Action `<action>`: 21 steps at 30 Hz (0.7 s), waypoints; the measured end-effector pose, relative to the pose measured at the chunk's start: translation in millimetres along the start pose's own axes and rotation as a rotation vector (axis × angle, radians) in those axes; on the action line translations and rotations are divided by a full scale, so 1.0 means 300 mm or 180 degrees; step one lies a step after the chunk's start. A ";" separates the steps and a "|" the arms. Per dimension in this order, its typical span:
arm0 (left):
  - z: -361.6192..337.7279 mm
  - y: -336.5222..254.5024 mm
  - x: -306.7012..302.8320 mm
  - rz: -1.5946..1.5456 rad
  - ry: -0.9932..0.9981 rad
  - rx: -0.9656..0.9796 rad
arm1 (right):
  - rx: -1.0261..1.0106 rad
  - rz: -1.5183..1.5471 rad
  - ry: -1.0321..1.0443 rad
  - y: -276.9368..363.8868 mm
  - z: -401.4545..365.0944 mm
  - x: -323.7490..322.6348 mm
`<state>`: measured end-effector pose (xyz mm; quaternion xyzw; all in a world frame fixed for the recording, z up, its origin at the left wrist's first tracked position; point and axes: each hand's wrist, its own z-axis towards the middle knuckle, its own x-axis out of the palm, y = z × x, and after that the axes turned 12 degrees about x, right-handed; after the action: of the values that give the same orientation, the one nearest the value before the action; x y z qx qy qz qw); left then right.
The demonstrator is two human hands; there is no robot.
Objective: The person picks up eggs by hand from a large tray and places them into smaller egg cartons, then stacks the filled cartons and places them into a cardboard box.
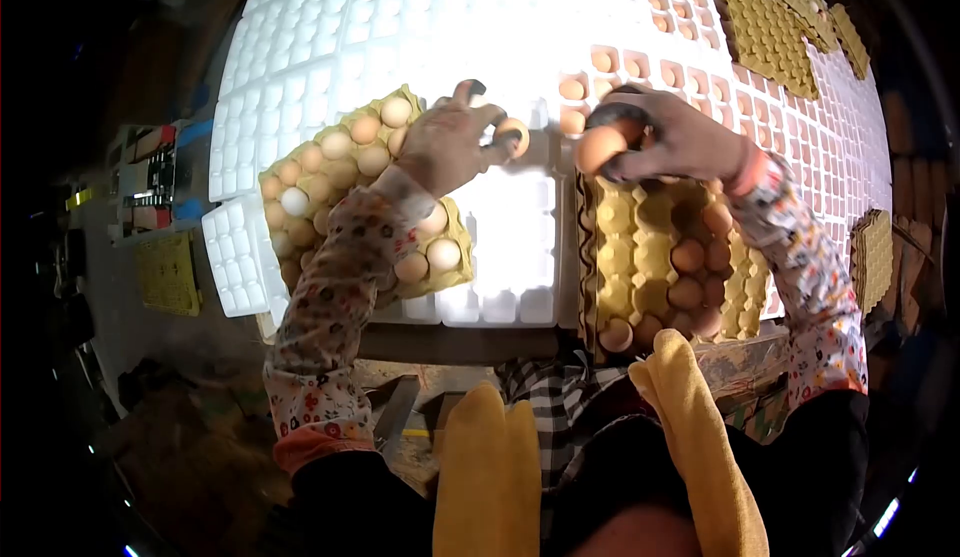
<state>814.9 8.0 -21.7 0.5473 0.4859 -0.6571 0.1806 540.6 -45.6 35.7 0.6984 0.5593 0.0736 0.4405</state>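
Note:
My left hand [448, 147], in a glove with dark fingertips, pinches a light brown egg [514, 137] between thumb and fingers. It is above the right edge of a yellow pulp egg tray [460, 269] that holds many brown eggs and a paler one [294, 202]. My right hand [685, 137], gloved the same way, is closed on a brown egg [600, 149]. Below that hand is a second pulp egg tray [614, 247], stacked on others, with brown eggs mostly in its right half and bare cups on its left.
White moulded trays [285, 67] cover the lit table. Those on the right hold rows of brown eggs [682, 77]. Yellow pulp trays [765, 32] lie at the far right, and another stack [872, 262] stands by the right edge. A white tray [237, 262] juts out at left.

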 end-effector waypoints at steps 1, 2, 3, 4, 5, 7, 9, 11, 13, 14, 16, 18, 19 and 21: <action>0.051 0.038 0.033 0.0619 0.0613 0.0206 | -0.0007 -0.0693 -0.0168 0.014 0.114 -0.006; 0.101 0.072 0.068 0.1243 0.1218 0.0403 | -0.0035 -0.1624 -0.0259 0.037 0.228 0.008; 0.136 0.087 0.075 0.1338 0.1728 0.0517 | 0.0082 -0.2240 -0.0034 0.050 0.333 0.034; 0.156 0.132 0.111 0.1442 0.2072 0.0603 | 0.0206 -0.2852 0.0204 0.038 0.424 0.055; 0.158 0.182 0.142 0.1169 0.1836 0.0549 | 0.0044 -0.2908 0.0262 0.001 0.485 0.067; 0.158 0.233 0.141 0.0475 0.1346 0.0346 | -0.0825 -0.2746 -0.0114 -0.098 0.565 0.077; 0.200 0.295 0.134 -0.0524 0.0384 0.0023 | -0.0062 -0.1589 -0.0324 -0.098 0.608 0.034; 0.271 0.308 0.148 -0.1057 -0.0802 -0.0668 | 0.0072 -0.0678 -0.0812 -0.131 0.678 0.006; 0.342 0.314 0.185 -0.0407 -0.0592 -0.0763 | -0.0155 -0.0269 -0.0954 -0.189 0.752 -0.011; 0.372 0.314 0.213 0.0070 -0.0271 -0.0749 | -0.0159 0.0173 -0.0793 -0.183 0.739 -0.019; 0.389 0.325 0.236 0.0322 0.0147 -0.0772 | -0.0952 0.0191 -0.1761 -0.167 0.607 -0.045; 0.338 0.346 0.238 -0.0565 -0.0369 -0.0730 | -0.1121 -0.0338 -0.2268 -0.123 0.325 -0.170; 0.319 0.347 0.270 -0.1327 -0.0779 -0.0600 | -0.0984 -0.0130 -0.2480 -0.146 0.170 -0.220; 0.244 0.169 0.198 -0.2433 -0.1339 -0.0395 | -0.0689 0.0413 -0.2853 -0.232 -0.168 -0.277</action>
<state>794.2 -59.2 -102.3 0.1707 0.6447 -0.7433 0.0521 430.6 -90.0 50.0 0.6449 0.2580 -0.1500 0.7036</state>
